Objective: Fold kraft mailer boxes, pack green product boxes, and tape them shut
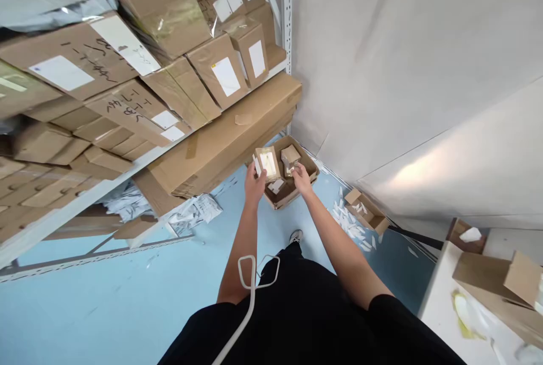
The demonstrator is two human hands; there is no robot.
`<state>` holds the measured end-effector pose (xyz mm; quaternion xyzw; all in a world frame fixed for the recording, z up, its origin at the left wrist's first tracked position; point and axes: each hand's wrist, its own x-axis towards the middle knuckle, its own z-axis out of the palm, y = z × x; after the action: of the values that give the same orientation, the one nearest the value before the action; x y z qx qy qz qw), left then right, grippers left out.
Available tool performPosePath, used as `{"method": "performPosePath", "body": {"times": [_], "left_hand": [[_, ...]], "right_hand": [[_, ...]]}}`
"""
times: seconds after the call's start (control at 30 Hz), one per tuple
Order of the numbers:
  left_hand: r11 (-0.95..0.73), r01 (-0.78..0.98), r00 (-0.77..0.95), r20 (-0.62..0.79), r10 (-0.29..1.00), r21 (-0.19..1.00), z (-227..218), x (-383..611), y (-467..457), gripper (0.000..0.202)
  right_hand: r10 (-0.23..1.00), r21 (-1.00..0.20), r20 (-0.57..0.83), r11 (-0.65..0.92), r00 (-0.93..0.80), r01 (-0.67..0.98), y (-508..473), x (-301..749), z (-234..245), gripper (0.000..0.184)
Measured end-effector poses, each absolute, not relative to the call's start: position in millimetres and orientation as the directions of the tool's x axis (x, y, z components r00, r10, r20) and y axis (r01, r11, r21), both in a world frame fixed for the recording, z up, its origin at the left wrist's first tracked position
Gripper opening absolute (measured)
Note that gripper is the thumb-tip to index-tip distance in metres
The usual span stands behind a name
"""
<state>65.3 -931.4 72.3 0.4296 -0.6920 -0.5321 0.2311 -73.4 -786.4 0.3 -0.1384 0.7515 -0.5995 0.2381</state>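
Note:
My left hand (255, 183) grips a small cardboard box (274, 170) with a white label on its face, thumb over the near edge. In my right hand (301, 178) is a smaller cardboard box (290, 155), pinched at its lower right side; part of a label shows beneath it. Both are above an open cardboard carton (314, 166) on the floor. Inside that carton lies another labelled item (276, 186), partly hidden by the box in my left hand.
Shelves of labelled cartons (224, 73) rise on the left, with a long carton (237, 127) below. Right are a wall (416, 71), scattered white pieces (350, 223), a small open box (367, 211) and a white table (441, 286). A white cable (241, 322) hangs before me.

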Motion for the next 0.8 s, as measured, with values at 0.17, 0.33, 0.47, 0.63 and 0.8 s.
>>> {"method": "performPosePath", "body": {"times": [0.17, 0.33, 0.47, 0.63, 0.8], "left_hand": [[0.087, -0.278, -0.469, -0.056, -0.882, 0.957, 85.8, 62.9, -944.1, 0.051], [0.079, -0.236, -0.530, -0.060, -0.846, 0.969, 85.7, 35.7, -919.7, 0.044], [0.113, -0.203, -0.638, -0.044, -0.769, 0.973, 92.0, 5.5, -890.1, 0.043], [0.189, -0.127, -0.773, 0.023, -0.634, 0.974, 103.7, -31.0, -831.7, 0.043], [0.198, -0.082, -0.904, 0.011, -0.426, 0.977, 112.3, -62.8, -737.6, 0.045]], "right_hand": [[-0.453, -0.974, -0.211, 0.173, -0.866, 0.147, -764.5, -74.9, 11.4, 0.060], [-0.415, -0.980, -0.185, 0.150, -0.891, 0.134, -722.9, -79.8, 28.8, 0.057], [-0.366, -0.987, -0.139, 0.127, -0.920, 0.098, -687.1, -84.8, 46.8, 0.053], [-0.269, -0.991, -0.110, 0.098, -0.957, 0.086, -627.6, -81.5, 69.5, 0.054], [-0.081, -0.997, -0.054, 0.059, -0.995, 0.049, -534.8, -66.3, 89.6, 0.053]]}}
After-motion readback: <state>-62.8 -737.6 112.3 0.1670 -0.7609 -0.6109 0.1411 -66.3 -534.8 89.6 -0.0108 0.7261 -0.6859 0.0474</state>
